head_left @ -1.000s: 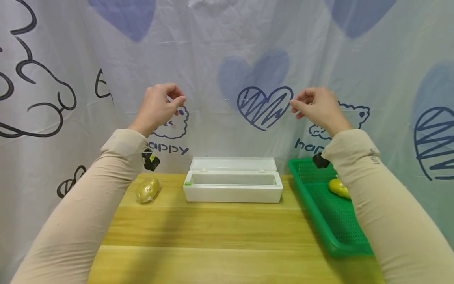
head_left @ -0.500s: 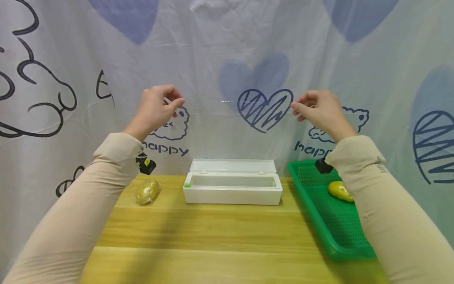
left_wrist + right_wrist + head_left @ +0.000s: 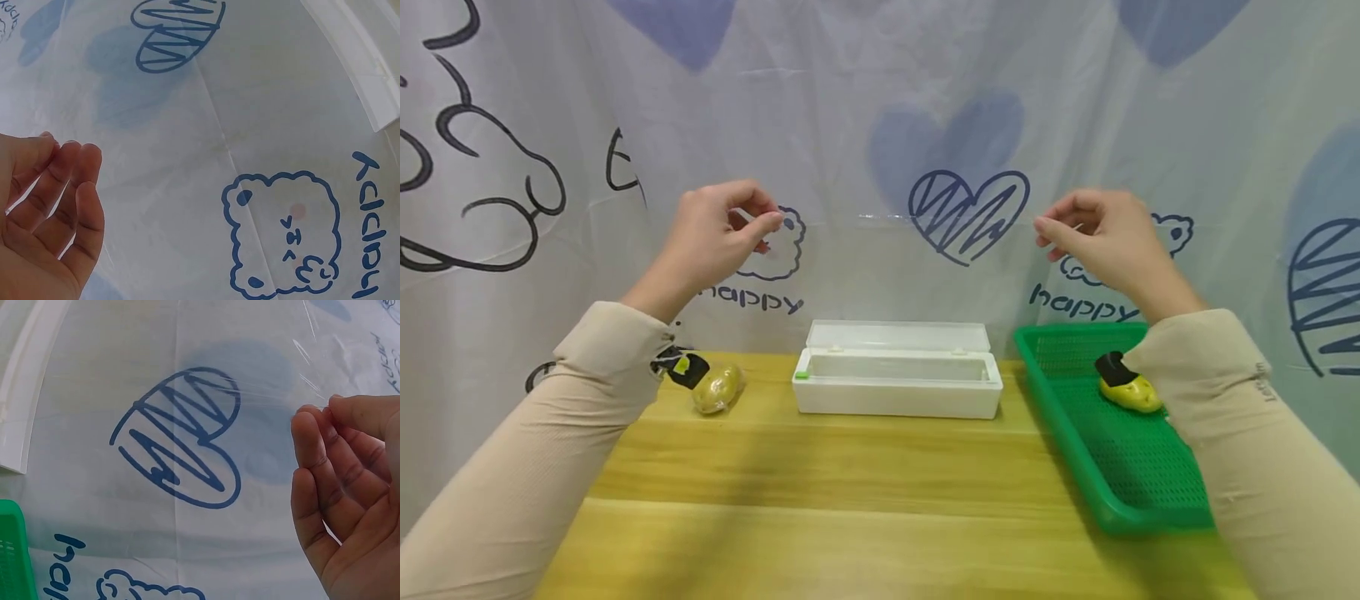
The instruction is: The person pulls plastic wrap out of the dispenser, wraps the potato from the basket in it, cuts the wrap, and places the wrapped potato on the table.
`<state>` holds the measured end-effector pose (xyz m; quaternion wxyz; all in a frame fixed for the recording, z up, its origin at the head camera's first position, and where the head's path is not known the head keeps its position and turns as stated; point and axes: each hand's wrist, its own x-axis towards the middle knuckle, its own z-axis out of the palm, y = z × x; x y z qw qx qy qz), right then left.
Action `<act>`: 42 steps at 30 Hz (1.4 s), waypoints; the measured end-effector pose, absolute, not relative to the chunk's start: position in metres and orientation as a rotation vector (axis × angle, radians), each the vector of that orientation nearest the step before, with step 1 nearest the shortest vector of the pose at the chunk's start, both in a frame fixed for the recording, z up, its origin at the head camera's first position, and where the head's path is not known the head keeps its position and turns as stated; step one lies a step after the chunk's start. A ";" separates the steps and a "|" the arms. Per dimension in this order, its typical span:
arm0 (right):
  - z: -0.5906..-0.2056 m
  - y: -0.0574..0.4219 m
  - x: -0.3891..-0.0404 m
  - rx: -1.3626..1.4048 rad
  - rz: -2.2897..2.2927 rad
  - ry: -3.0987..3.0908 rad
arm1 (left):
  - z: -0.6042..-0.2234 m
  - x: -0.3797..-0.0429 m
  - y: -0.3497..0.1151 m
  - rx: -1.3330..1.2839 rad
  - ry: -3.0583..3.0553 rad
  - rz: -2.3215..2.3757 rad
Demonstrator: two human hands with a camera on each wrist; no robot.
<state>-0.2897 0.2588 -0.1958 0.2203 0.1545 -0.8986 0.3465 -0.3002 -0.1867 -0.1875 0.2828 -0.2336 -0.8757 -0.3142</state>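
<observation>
Clear cling film (image 3: pixel 880 217) stretches between my raised hands, seen mainly as thin glints of light. Its top edge is pinched between thumb and fingertips by my left hand (image 3: pixel 715 233). At the other end my right hand (image 3: pixel 1112 242) pinches it the same way; creases in the film run to those fingertips in the right wrist view. Below and between them, a long white cling film box (image 3: pixel 898 398) stands on the table with its lid tipped back. How far down the film hangs is hard to see.
A film-wrapped potato (image 3: pixel 718 389) lies left of the box, below my left wrist. On the right, a green basket (image 3: pixel 1060 425) holds a yellow potato (image 3: pixel 1131 394), partly covered by my right wrist camera. Behind the wooden table (image 3: pixel 850 475) hangs a printed curtain (image 3: pixel 842 108).
My hands have moved a little farther apart, left hand leftward and right hand rightward, both keeping their pinch on the film. The head view has shifted slightly.
</observation>
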 end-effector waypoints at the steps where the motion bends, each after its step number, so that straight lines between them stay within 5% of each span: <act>1: -0.197 0.259 -0.287 0.437 0.958 -2.481 | -0.189 -0.297 -0.188 -0.629 -2.341 -0.845; 30: -0.258 0.266 -0.191 0.603 0.912 -2.432 | -0.261 -0.196 -0.219 -0.974 -2.220 -0.838; 42: -0.299 0.268 -0.157 0.893 0.782 -2.326 | -0.306 -0.159 -0.230 -1.123 -2.257 -0.846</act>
